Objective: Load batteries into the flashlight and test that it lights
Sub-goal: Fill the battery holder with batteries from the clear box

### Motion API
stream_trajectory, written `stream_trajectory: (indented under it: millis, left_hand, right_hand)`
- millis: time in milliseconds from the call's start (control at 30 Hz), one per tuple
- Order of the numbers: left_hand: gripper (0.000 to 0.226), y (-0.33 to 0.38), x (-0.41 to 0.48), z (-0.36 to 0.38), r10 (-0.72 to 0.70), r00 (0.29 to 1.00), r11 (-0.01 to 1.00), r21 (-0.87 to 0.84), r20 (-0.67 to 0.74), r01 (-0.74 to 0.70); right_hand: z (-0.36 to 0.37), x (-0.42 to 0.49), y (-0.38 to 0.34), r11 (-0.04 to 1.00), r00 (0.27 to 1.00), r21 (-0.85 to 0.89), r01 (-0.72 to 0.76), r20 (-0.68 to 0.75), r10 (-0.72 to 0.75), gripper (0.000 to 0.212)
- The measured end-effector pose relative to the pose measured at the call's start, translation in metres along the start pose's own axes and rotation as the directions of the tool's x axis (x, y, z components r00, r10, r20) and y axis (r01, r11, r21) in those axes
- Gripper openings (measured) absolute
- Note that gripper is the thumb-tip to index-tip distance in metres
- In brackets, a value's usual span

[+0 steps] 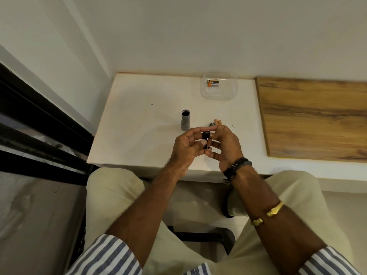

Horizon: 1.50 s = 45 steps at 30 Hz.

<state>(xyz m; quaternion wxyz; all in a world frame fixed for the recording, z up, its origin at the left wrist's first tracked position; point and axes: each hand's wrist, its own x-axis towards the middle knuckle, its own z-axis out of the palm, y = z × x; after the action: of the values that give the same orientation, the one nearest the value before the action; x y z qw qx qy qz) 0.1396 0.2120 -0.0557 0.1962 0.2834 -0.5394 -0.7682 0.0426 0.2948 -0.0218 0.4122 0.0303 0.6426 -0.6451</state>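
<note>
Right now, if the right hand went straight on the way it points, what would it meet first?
Probably the small round cap on the table, just beyond the right hand, beside two batteries. Depth is unclear: the hand may pass above it.

A white tabletop (139, 116) stands against the wall. Near its middle a gray flashlight body (185, 120) stands upright, open end up. To its right, well apart, a small round gray cap (211, 124) lies just beside two tan cylinders (218, 122). At the far edge sits a clear plastic container (228, 92) holding two batteries (212, 83). A wood-grain board (317, 120) covers the surface on the right.
</note>
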Motion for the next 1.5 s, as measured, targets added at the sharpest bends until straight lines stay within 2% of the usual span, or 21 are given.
stream_trajectory:
  millis: [133, 267, 433, 533, 733, 833, 933, 1033, 1133, 1267, 1500]
  left_hand:
    - [0.034, 0.0, 0.002, 0.001, -0.023, 0.999, 0.999, -0.039, -0.045, 0.022]
    - [0.032, 0.003, 0.003, -0.002, -0.039, 0.996, 0.996, -0.082, -0.08, 0.032]
    - [0.032, 0.001, 0.003, -0.003, -0.063, 0.995, 0.993, -0.105, -0.076, 0.055]
    - [0.034, 0.001, 0.005, -0.006, -0.089, 0.991, 0.988, -0.136, -0.095, 0.076]
    - [0.033, 0.005, 0.015, -0.013, -0.158, 0.98, 0.962, -0.242, -0.123, 0.125]
    - [0.039, 0.004, 0.016, -0.014, -0.173, 0.981, 0.952, -0.271, -0.091, 0.143]
    - [0.046, 0.002, 0.017, -0.014, -0.172, 0.983, 0.953, -0.264, -0.067, 0.149]
    - [0.049, 0.0, 0.017, -0.014, -0.176, 0.983, 0.95, -0.269, -0.054, 0.155]
    - [0.048, 0.0, 0.019, -0.012, -0.192, 0.98, 0.942, -0.289, -0.053, 0.169]
    - [0.04, -0.001, 0.02, -0.012, -0.21, 0.976, 0.932, -0.313, -0.054, 0.183]
    - [0.033, 0.0, 0.017, -0.01, -0.225, 0.973, 0.919, -0.344, -0.052, 0.194]
  right_hand:
    - [0.0, 0.001, 0.006, 0.988, 0.991, -0.075, 0.132, 0.003, -0.132, 0.021]
    - [-0.002, 0.003, 0.009, 0.974, 0.982, -0.124, 0.189, 0.008, -0.19, 0.009]
    - [-0.002, 0.003, 0.014, 0.947, 0.964, -0.208, 0.246, -0.052, -0.262, 0.013]
    - [-0.003, 0.006, 0.012, 0.954, 0.959, -0.156, 0.254, -0.084, -0.269, 0.013]
    - [-0.022, 0.034, -0.005, 0.98, 0.96, -0.115, 0.16, -0.214, -0.182, 0.009]
    - [-0.032, 0.056, -0.011, 0.978, 0.948, -0.19, 0.088, -0.286, -0.141, 0.011]
    - [-0.037, 0.078, -0.018, 0.936, 0.926, -0.346, 0.067, -0.328, -0.188, 0.014]
    - [-0.039, 0.095, -0.022, 0.826, 0.907, -0.562, 0.036, -0.33, -0.263, 0.017]
    - [-0.039, 0.104, -0.021, 0.733, 0.898, -0.68, 0.015, -0.313, -0.309, 0.022]
    - [-0.038, 0.111, -0.018, 0.687, 0.888, -0.726, 0.028, -0.297, -0.351, 0.02]
    - [-0.04, 0.112, -0.009, 0.667, 0.885, -0.743, 0.055, -0.272, -0.377, 0.02]
